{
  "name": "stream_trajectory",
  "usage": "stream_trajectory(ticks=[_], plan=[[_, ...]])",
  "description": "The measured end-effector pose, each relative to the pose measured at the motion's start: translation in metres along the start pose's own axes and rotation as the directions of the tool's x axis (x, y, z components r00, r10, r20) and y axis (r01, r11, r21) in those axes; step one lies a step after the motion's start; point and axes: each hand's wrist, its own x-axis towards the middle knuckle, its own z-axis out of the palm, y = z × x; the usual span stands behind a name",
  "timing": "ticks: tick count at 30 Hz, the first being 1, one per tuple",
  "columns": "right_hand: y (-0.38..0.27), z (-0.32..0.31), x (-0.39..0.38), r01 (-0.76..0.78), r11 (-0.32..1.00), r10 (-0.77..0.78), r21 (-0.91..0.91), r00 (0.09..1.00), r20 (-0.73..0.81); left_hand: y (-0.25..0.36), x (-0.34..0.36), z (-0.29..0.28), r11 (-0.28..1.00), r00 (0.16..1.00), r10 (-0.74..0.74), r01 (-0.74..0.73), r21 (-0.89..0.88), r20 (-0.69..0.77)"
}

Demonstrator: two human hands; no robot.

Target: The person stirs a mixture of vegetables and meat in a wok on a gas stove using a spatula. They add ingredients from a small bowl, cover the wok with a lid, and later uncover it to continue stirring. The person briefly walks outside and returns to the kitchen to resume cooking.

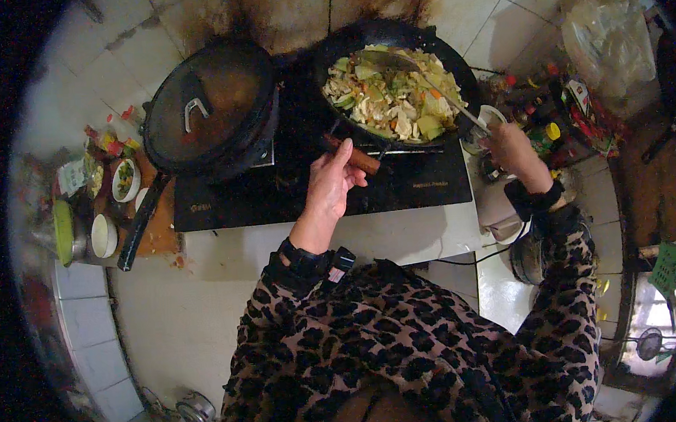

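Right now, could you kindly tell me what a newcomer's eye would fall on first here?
Probably the black wok at upper centre-right, heaped with chopped food, a long-handled utensil running into it from the right grip. Next, perhaps, the lidded black pan to its left on the same cooktop, and the leopard-print top below.

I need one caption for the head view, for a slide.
Left hand on a wooden handle, right hand holding a long-handled utensil, with chopped food in a dark wok.

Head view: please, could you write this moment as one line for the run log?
left hand: holds wooden handle of wok | right hand: grips metal utensil, head in chopped food | leftward: lidded pan
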Motion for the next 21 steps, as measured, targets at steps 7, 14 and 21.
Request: stream_trajectory(ticks=[7, 14, 21], plan=[[-0.003, -0.038, -0.001, -0.011, 0.968, -0.031, -0.251, 0.986, -0.164, -0.001, -0.001, 0.001, 1.0, 0.999, 0.001, -0.001, -0.006, -0.037], [0.011, 0.002, 0.055, 0.225, 0.916, -0.282, -0.333, 0.95, -0.132, -0.002, 0.001, 0.0, 1.0, 0.999, -0.019, 0.02, 0.015, -0.046], [0.003, -0.056, 0.006, 0.213, 0.865, -0.275, -0.454, 0.959, -0.073, -0.004, 0.003, -0.002, 1.0, 1.0, 0.0, 0.0, 0.005, -0.003]])
